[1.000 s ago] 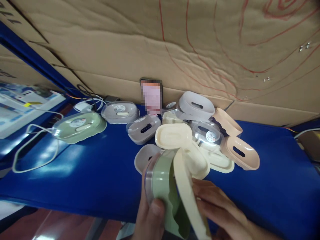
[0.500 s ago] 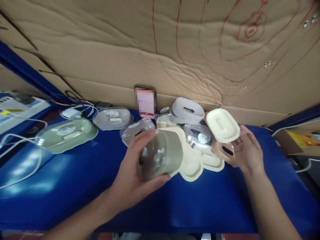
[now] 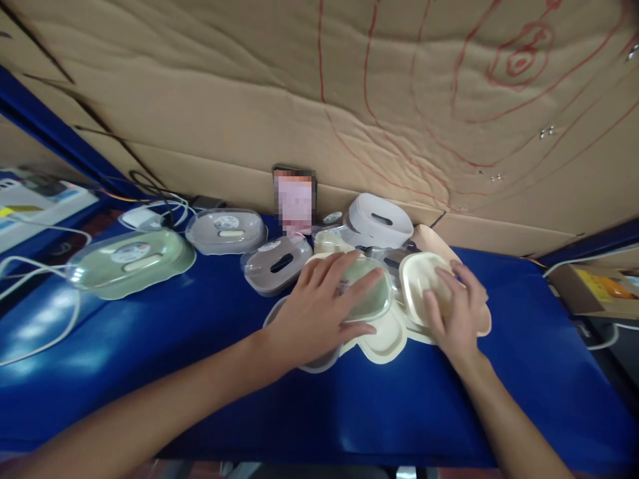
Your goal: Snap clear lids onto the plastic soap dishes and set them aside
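- The left hand (image 3: 317, 299) has its fingers spread across a green box (image 3: 372, 291) under a clear cover, holding it, thumb along the near side, in front of the phone (image 3: 295, 203) and slightly right.
- The right hand (image 3: 456, 303) lies further right of the phone, fingers half bent and apart on a cream tray (image 3: 418, 283); I can't tell whether they grip it or merely rest there.
- Three round labels are plain to see: on the second green box (image 3: 150, 269) and the grey box (image 3: 242, 243), both left of the phone, and on a clear cover (image 3: 334, 219) just right of it. Their print is too small for me to read.
- The phone's screen is blurred past reading.
- I count two shells with dark slots: a darker one (image 3: 264, 266) in front of the phone, a paler one (image 3: 381, 227) to its right.
- Another cream tray (image 3: 383, 340) lies in front of the phone, partly covered.
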